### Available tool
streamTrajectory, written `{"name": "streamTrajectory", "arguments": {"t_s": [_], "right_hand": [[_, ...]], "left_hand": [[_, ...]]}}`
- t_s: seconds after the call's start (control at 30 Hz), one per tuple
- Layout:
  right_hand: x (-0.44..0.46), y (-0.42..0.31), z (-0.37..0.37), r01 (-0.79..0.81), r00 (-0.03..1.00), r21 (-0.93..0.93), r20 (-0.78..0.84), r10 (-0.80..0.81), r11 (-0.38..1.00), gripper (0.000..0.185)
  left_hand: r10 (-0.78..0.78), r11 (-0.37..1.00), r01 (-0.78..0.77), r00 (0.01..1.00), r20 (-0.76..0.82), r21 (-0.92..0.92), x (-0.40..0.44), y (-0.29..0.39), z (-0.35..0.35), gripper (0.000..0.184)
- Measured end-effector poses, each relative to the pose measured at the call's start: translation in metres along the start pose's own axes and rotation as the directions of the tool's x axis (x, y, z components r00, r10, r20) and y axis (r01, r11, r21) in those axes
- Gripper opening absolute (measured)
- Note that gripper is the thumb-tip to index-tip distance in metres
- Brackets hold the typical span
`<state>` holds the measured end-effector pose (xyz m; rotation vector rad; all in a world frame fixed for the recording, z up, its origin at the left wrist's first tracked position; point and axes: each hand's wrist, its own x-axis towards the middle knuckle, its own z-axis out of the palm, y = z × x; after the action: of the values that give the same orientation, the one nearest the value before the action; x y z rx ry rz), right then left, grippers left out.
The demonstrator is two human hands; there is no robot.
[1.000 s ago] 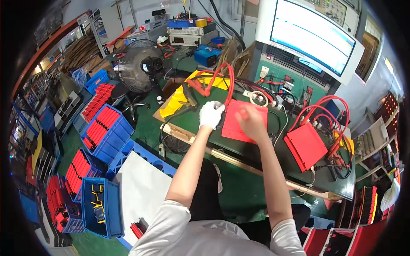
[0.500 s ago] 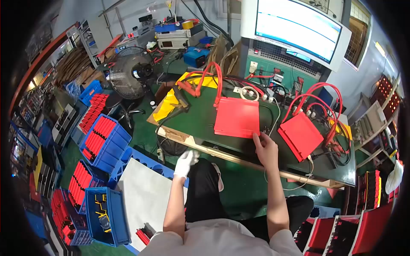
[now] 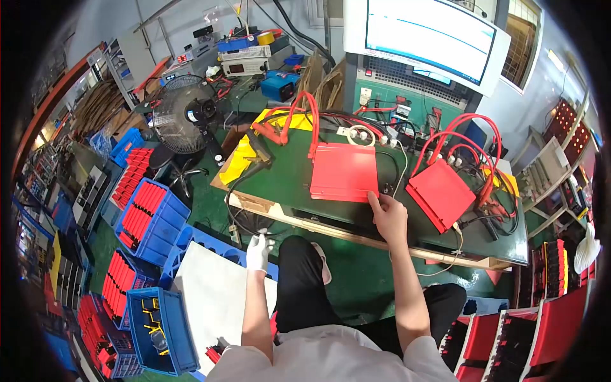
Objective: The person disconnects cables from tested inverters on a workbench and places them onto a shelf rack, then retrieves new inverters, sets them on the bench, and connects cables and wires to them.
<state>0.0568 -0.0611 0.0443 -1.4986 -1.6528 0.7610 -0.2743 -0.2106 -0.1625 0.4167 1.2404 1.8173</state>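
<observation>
A flat red metal box (image 3: 344, 172) lies on the green bench top. My bare right hand (image 3: 389, 218) is at its lower right corner, fingers curled and thumb against the front edge; the grip is partly hidden. My left hand (image 3: 258, 252), in a white glove, is over the floor short of the bench, left of my knee. Its fingers are loosely apart with nothing seen in them. A second red box (image 3: 440, 194) sits tilted to the right, with thick red cables (image 3: 472, 121) looping behind it. Another red cable (image 3: 313, 121) runs down to the first box's upper left corner.
A lit monitor (image 3: 428, 39) stands behind the bench. Left are a black fan (image 3: 181, 118), blue crates (image 3: 153, 219) of red parts, and a blue bin (image 3: 162, 331) beside a white board (image 3: 213, 293). Red panels (image 3: 547, 331) stand at lower right. The bench's wooden edge (image 3: 318, 227) faces me.
My left hand has turned and its fingers now point upward. My right hand stays at the box's corner, its fingers slightly more curled. The view has shifted a little to the right.
</observation>
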Motion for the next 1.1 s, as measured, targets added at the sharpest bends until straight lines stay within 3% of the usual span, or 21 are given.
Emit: {"name": "streamTrajectory", "arguments": {"t_s": [0.03, 0.13, 0.2, 0.27, 0.33, 0.4, 0.43, 0.47, 0.5, 0.53, 0.6, 0.67, 0.73, 0.83, 0.93, 1.0, 1.07, 1.1], "right_hand": [[0.001, 0.002, 0.001, 0.027, 0.999, -0.001, -0.022, -0.027, 1.000, 0.053], [0.004, 0.009, 0.005, 0.080, 0.994, 0.011, -0.077, -0.079, 0.997, 0.050], [0.004, 0.011, 0.007, 0.083, 0.992, 0.045, -0.098, -0.079, 0.996, 0.048], [0.005, 0.014, 0.009, 0.093, 0.991, 0.081, -0.100, -0.084, 0.992, 0.048], [0.004, 0.014, 0.010, 0.089, 0.993, 0.103, -0.093, -0.079, 0.991, 0.046], [0.003, 0.012, 0.008, 0.070, 0.994, 0.107, -0.086, -0.061, 0.992, 0.044], [0.006, 0.012, 0.005, 0.042, 0.999, 0.034, -0.032, -0.041, 0.999, 0.039], [0.005, 0.012, 0.004, 0.124, 0.987, 0.000, -0.105, -0.124, 0.992, 0.037], [0.003, 0.007, 0.007, 0.200, 0.962, -0.044, -0.179, -0.205, 0.979, 0.036], [0.001, 0.000, 0.009, 0.268, 0.925, -0.099, -0.251, -0.285, 0.958, 0.034], [-0.008, -0.024, 0.009, 0.271, 0.954, -0.147, -0.088, -0.285, 0.951, 0.029], [-0.014, -0.039, 0.020, 0.534, 0.844, -0.045, -0.020, -0.535, 0.844, 0.026], [-0.012, -0.046, 0.045, 0.694, 0.719, 0.038, -0.017, -0.694, 0.719, 0.031], [-0.006, -0.065, 0.064, 0.692, 0.714, -0.052, 0.199, -0.671, 0.720, 0.042], [0.002, -0.078, 0.075, 0.714, 0.692, -0.030, 0.183, -0.698, 0.700, 0.039], [0.012, -0.086, 0.081, 0.744, 0.668, -0.119, 0.132, -0.732, 0.657, 0.037], [0.022, -0.089, 0.084, 0.721, 0.693, -0.120, 0.148, -0.705, 0.683, 0.034], [0.028, -0.088, 0.085, 0.773, 0.634, -0.118, 0.100, -0.767, 0.623, 0.030]], "left_hand": [[-0.001, 1.000, 0.001, 0.999, 0.037, 0.005, -0.006, 0.004, 0.007, 0.020], [0.111, 0.955, -0.132, 0.990, 0.092, 0.265, -0.022, 0.023, 0.026, 0.019], [0.118, 0.950, -0.139, 0.989, 0.090, 0.279, -0.027, 0.047, 0.043, 0.018], [0.212, 0.967, -0.225, 0.971, 0.111, 0.121, -0.021, 0.054, 0.051, 0.014], [0.393, 0.671, -0.439, 0.894, 0.216, 0.597, -0.028, 0.082, 0.072, 0.010], [0.412, 0.521, -0.410, 0.889, 0.200, 0.749, -0.029, 0.104, 0.093, 0.019], [0.345, 0.740, -0.343, 0.932, 0.112, 0.579, -0.028, 0.108, 0.102, 0.020], [0.273, 0.897, -0.262, 0.962, 0.022, 0.356, -0.026, 0.111, 0.111, 0.021], [0.331, 0.882, -0.332, 0.942, 0.063, 0.333, -0.025, 0.114, 0.118, 0.022], [0.374, 0.821, -0.380, 0.922, 0.101, 0.425, -0.020, 0.117, 0.120, 0.024], [0.458, 0.663, -0.465, 0.872, 0.175, 0.587, -0.008, 0.123, 0.126, 0.029], [0.416, 0.817, -0.440, 0.897, 0.146, 0.374, -0.010, 0.129, 0.145, 0.030], [0.398, 0.879, -0.414, 0.910, 0.113, 0.237, -0.012, 0.138, 0.164, 0.029], [0.392, 0.882, -0.403, 0.915, 0.093, 0.245, -0.007, 0.147, 0.185, 0.031], [0.416, 0.864, -0.430, 0.903, 0.111, 0.261, -0.005, 0.158, 0.200, 0.034], [0.439, 0.846, -0.470, 0.882, 0.173, 0.251, 0.002, 0.159, 0.199, 0.034], [0.425, 0.848, -0.471, 0.878, 0.222, 0.241, 0.001, 0.160, 0.197, 0.032], [0.410, 0.845, -0.467, 0.878, 0.245, 0.260, 0.000, 0.160, 0.195, 0.033]]}}
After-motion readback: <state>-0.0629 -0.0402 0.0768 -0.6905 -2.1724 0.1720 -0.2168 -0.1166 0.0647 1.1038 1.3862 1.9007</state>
